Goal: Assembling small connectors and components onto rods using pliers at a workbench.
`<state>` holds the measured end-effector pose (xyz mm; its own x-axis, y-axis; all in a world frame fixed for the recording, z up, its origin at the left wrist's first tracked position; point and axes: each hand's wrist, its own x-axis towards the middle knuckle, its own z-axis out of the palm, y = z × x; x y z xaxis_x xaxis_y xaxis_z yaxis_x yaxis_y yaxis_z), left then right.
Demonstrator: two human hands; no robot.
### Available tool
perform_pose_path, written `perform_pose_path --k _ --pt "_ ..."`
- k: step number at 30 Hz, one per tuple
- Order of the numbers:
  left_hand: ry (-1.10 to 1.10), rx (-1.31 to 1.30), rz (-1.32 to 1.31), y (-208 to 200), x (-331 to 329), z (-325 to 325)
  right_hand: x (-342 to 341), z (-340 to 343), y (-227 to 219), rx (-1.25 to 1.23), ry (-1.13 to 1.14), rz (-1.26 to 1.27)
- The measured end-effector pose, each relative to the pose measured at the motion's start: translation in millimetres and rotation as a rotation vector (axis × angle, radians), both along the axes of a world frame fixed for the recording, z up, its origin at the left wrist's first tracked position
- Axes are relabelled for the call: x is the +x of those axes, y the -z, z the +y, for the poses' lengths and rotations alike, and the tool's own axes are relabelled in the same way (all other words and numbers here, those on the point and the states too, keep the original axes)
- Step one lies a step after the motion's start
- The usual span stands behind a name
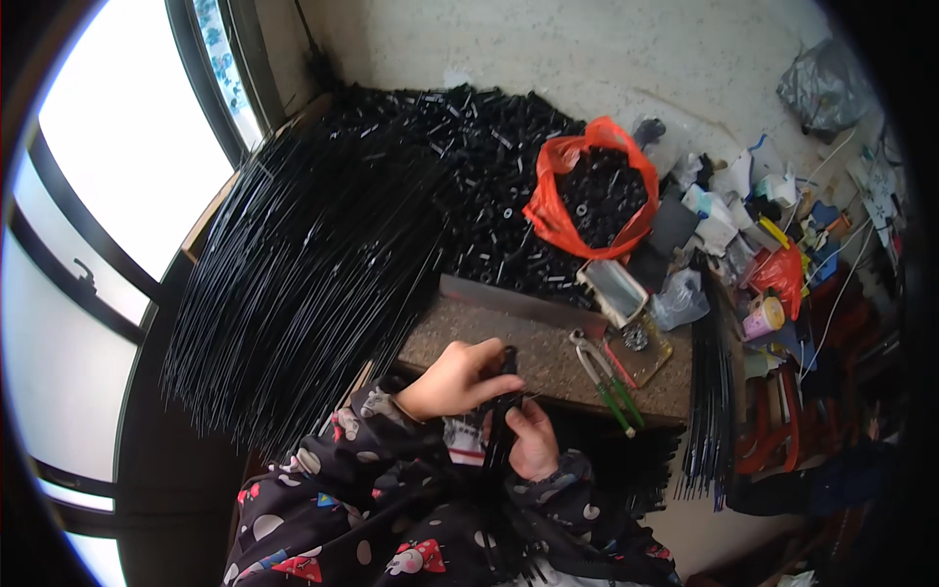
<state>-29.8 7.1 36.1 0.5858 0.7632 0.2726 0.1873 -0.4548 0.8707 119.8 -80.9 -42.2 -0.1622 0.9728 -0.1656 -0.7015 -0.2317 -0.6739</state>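
Both my hands are together in front of me, at the near edge of a speckled work surface. My left hand is closed round the upper part of a dark, narrow black piece. Just below it, my right hand pinches the same piece from the other side, its thumb pressed against it. The piece stands roughly upright between the fingers, and its exact kind is hard to make out. Pliers with green handles lie to the right of my hands.
Left lies a large spread of thin black rods. Small black parts are heaped behind a metal strip. A red plastic bag holds more parts. Further right are clutter, a cup and hanging black rods.
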Motion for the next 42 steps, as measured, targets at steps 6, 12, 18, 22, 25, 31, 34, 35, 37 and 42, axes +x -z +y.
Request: perform_pose_path --k 6,12,18,22,25,31,34,35,37,42 --pt "-0.154 -0.147 -0.1 7.7 -1.5 -20.1 -4.3 -4.3 1.4 0.057 -0.048 0.014" --pt "0.085 -0.206 -0.224 3.0 -8.1 -19.6 7.0 -3.4 -1.0 0.109 -0.286 0.142" --pt "-0.072 -0.19 -0.1 -5.8 -9.2 -25.2 -2.4 -5.3 -4.1 0.086 -0.123 -0.015" --pt "-0.103 -0.338 -0.166 -4.4 -7.2 -26.5 0.1 -8.2 4.0 0.144 -0.091 -0.053" --pt "0.26 -0.645 -0.476 18.3 -16.5 -26.6 -3.6 -9.1 0.5 0.11 0.063 -0.118" --pt "0.144 -0.004 -0.201 15.3 -9.5 -29.9 1.9 -9.3 -1.7 0.147 0.01 -0.079" --pt "0.203 0.03 -0.234 25.4 -11.5 -23.0 0.8 -7.2 -1.8 0.156 0.01 -0.055" --pt "0.206 0.025 -0.236 24.8 -10.9 -23.9 1.1 -8.0 -0.9 0.162 0.006 -0.047" --pt "0.121 0.054 -0.234 21.2 -9.5 -26.6 -2.0 -7.8 1.2 0.146 0.053 -0.058" --pt "0.187 -0.014 -0.276 25.5 -13.9 -20.8 -4.5 -8.6 -3.0 0.217 0.058 -0.114"
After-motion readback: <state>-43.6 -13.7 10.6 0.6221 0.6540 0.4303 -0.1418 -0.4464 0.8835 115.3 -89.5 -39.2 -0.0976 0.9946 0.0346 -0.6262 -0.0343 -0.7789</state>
